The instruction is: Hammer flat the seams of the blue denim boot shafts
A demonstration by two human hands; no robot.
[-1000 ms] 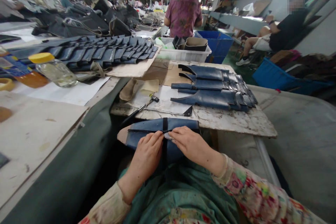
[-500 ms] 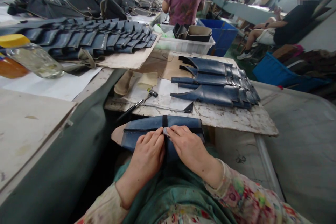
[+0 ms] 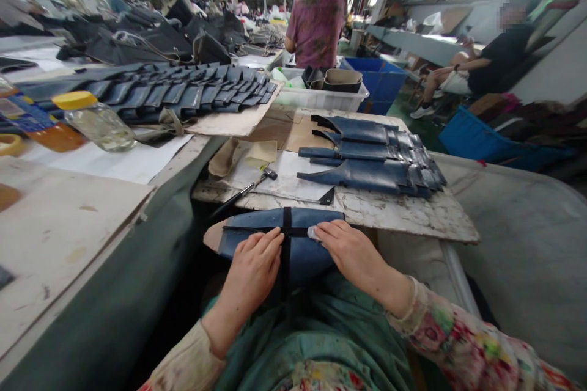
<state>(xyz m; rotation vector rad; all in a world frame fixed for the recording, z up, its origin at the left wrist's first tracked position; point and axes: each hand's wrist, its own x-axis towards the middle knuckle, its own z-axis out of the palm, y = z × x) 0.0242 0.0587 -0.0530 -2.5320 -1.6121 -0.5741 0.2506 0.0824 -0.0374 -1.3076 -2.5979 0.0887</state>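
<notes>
the blue leather piece (image 3: 302,253) lies on the lap, just under the tabletop (image 3: 403,214) edge. there is little room at the top and more room at the dark gap on the left. its long side runs left to right, and its tan tip points left. the left hand (image 3: 254,266) lays its fingers flat and close together on it. the right hand (image 3: 355,253) fingers pinch a small pale bit (image 3: 314,233).

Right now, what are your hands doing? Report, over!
Left hand flat on blue leather piece, beside black strip. Right hand pressing its right half. Hammer lies apart on the board beyond.
</notes>
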